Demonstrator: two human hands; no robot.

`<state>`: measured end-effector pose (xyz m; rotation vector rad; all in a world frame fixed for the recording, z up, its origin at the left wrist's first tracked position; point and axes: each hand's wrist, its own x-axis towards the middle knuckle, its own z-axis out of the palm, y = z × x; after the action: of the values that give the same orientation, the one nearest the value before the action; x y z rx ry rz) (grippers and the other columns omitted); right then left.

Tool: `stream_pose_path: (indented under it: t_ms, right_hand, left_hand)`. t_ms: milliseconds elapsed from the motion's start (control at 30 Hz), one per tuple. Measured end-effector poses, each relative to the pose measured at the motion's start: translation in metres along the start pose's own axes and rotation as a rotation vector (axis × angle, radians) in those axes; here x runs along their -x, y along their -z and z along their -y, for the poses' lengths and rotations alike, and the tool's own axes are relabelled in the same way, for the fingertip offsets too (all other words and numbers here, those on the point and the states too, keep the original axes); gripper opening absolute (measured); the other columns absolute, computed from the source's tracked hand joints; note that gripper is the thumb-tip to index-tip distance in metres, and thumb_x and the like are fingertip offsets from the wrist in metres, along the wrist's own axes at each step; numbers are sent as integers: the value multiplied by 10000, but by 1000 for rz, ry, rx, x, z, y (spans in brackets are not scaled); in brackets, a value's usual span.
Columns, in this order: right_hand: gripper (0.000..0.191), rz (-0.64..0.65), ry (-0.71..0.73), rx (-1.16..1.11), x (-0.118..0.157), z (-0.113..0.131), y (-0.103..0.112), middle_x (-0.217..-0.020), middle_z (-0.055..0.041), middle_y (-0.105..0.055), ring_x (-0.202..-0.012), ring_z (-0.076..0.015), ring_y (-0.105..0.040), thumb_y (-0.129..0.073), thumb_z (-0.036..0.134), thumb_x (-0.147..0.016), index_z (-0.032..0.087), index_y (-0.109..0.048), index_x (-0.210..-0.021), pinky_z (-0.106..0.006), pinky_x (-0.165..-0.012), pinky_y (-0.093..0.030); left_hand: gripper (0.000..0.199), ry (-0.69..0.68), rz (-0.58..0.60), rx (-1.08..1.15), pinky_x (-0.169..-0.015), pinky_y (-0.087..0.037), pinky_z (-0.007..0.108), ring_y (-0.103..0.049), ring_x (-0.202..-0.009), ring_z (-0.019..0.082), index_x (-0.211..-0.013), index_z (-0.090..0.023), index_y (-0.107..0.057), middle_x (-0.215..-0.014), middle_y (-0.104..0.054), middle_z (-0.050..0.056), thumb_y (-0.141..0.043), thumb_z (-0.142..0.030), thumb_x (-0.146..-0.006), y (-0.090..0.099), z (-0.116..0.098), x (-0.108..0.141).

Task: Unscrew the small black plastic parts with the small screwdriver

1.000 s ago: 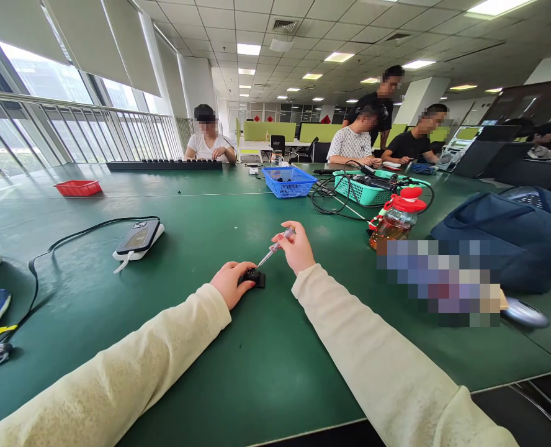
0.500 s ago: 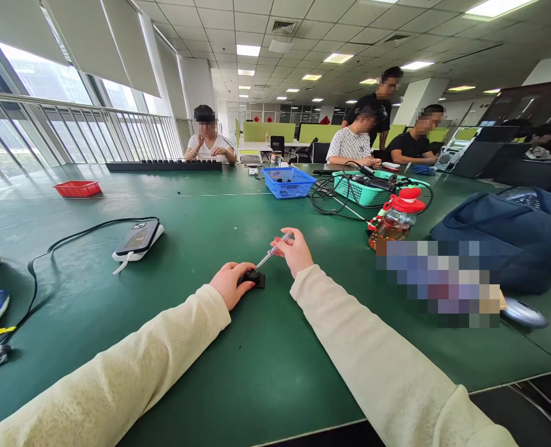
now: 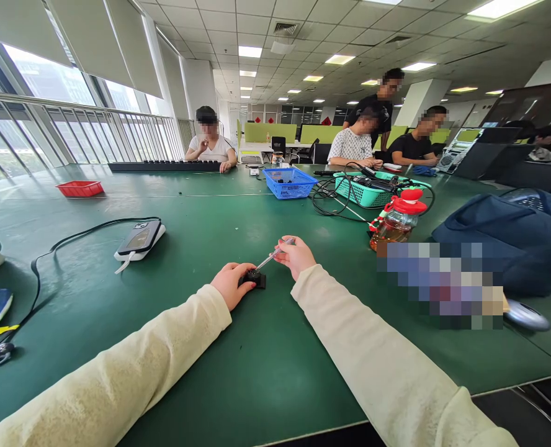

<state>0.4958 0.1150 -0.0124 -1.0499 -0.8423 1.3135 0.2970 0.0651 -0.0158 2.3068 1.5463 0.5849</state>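
Here at the centre of the green worktop (image 3: 201,230), your left hand (image 3: 231,284) comes in from nine o'clock, thumb and fingers clasping a small black part (image 3: 257,279) that sits flat on the surface. And your right hand (image 3: 296,256), over at two o'clock from it, has a grip of fingertips pinching the handle of a slim screwdriver (image 3: 272,256)! The shaft slants down toward eight o'clock, its tip at the top of the part; whether it sits in a screw is too small to tell. Round the dial from the part: a phone (image 3: 141,238) between nine and ten, a red tray (image 3: 80,189) at ten, a blue basket (image 3: 290,189) at one, a green basket (image 3: 365,194) at two, a red-lidded bottle (image 3: 396,223) between two and three.
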Motion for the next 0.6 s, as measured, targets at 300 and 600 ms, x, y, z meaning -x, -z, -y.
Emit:
stream_pose_path:
  t_ms: [300,600]
  right_hand:
    - [294,-1,34,5,3,3,-3,-740,8,-663,-596,-150,-675,-754,281,-705,217,-510,-856,-325,-603,-576]
    - [340,-33,261,78,7,10,-8,-702,63,-626,-579,-132,-663,-662,269,-740,238,-446,-1000,-337,-681,-569]
  left_hand:
    - [410,1,-8,8,-1000,-462,418,-589,-1067,248,-1210,-269,-590,-1102,-618,74,-555,-338,-807,-1,2,0]
    - [402,6,3,9,-996,-461,425,-584,-1058,247,-1207,-269,-595,-1116,-607,85,-540,-334,-814,0,0,0]
